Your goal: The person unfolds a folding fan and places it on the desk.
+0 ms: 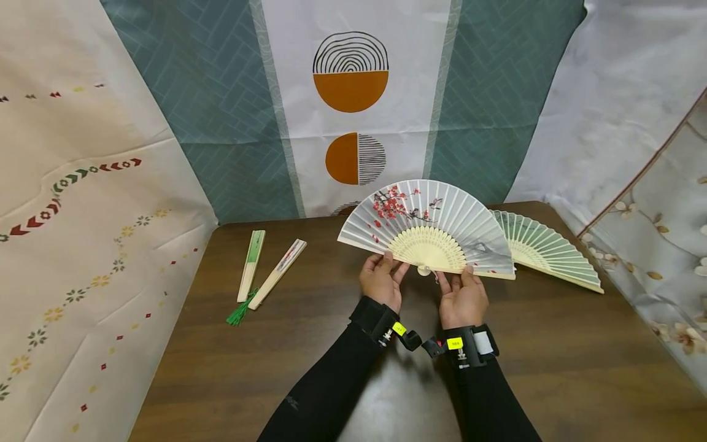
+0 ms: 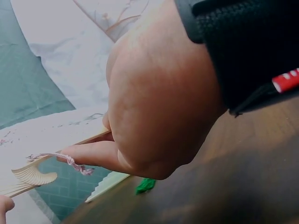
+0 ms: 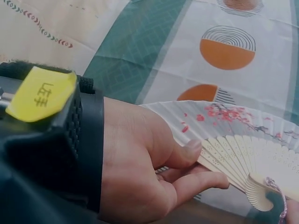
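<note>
An opened folding fan (image 1: 425, 209) with red blossoms and dark branches on a whitish-grey leaf is held up, its arc toward the back cloth. My left hand (image 1: 382, 283) pinches its left outer stick, thumb on top and fingers beneath; the right wrist view shows this hand (image 3: 145, 163) closely. At the other outer stick, my right hand (image 1: 464, 301) pinches with its thumb on the front, and the left wrist view shows its back (image 2: 159, 102). Between the hands, a pinkish cord (image 2: 74, 163) hangs from the pivot. Behind the right hand lies an opened green fan (image 1: 547, 242).
Two folded fans lie on the left of the brown table (image 1: 210, 368): one green-topped (image 1: 251, 264), one with a printed end (image 1: 278, 273). A green tassel (image 1: 237, 314) lies near their lower ends. Patterned cloths (image 1: 232, 123) hang around the table.
</note>
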`<state>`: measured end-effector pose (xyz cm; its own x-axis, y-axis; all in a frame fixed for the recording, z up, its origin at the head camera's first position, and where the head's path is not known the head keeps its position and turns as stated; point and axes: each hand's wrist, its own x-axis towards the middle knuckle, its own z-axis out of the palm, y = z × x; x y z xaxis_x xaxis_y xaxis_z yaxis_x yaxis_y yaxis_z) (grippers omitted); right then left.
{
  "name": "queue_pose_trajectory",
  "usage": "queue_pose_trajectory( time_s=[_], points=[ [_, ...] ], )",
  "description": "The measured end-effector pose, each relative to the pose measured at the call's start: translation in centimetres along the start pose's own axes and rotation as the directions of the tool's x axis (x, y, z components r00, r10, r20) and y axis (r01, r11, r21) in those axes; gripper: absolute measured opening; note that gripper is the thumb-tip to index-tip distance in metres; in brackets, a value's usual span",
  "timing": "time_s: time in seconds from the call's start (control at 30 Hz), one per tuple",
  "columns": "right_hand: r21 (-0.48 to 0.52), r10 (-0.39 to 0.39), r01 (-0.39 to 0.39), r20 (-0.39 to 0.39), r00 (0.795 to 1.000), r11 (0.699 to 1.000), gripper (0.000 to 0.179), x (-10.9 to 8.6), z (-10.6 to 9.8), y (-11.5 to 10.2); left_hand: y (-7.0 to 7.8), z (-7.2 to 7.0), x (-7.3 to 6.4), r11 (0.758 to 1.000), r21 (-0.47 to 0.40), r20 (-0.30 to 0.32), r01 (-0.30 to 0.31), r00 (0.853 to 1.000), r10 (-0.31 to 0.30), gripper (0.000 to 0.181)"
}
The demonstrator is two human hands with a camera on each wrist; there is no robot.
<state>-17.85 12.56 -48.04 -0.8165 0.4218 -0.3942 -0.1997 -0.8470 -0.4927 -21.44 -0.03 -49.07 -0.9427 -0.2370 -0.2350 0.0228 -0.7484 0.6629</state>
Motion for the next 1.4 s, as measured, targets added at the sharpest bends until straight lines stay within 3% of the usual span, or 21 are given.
queue_pose_trajectory(
  time_s=[0.3,0.53,0.63,0.83,0.93,1.23,1.4],
  points=[
    [-0.036,0.015,-0.016,-0.024,1.0,0.999,0.03,-0.4,-2.4,-1.4,-1.5,-0.6,-0.9,0.997,0.043,0.032,0.067,0.997,-0.069,0.009],
    [-0.071,-0.022,0.019,-0.037,0.999,0.997,0.023,-1.1,-4.7,-3.0,-2.6,-0.8,-1.8,0.981,0.132,0.068,0.14,0.986,-0.15,0.008],
    [-0.11,-0.007,0.003,-0.041,0.999,0.994,0.026,-1.6,-6.3,-3.9,-2.8,-0.8,-2.5,0.96,0.226,0.076,0.166,0.979,-0.187,0.008],
    [-0.112,0.056,-0.065,-0.083,0.995,0.992,0.023,-2.6,-9.5,-6.2,-3.2,-0.9,-3.4,0.892,0.411,0.105,0.186,0.963,-0.249,0.011],
    [-0.091,0.083,-0.095,-0.124,0.989,0.991,0.017,-3.0,-10.7,-7.3,-3.4,-0.8,-3.6,0.871,0.45,0.118,0.196,0.954,-0.276,0.013],
    [-0.07,0.211,-0.219,-0.109,0.971,0.973,0.009,-3.5,-13.6,-10.6,-3.9,-0.5,-3.8,0.816,0.524,0.136,0.243,0.922,-0.362,0.013],
    [-0.117,0.282,-0.291,-0.084,0.956,0.95,0.012,-3.9,-14.9,-11.9,-3.9,-0.4,-4.1,0.785,0.567,0.152,0.248,0.906,-0.396,0.019]
  ],
)
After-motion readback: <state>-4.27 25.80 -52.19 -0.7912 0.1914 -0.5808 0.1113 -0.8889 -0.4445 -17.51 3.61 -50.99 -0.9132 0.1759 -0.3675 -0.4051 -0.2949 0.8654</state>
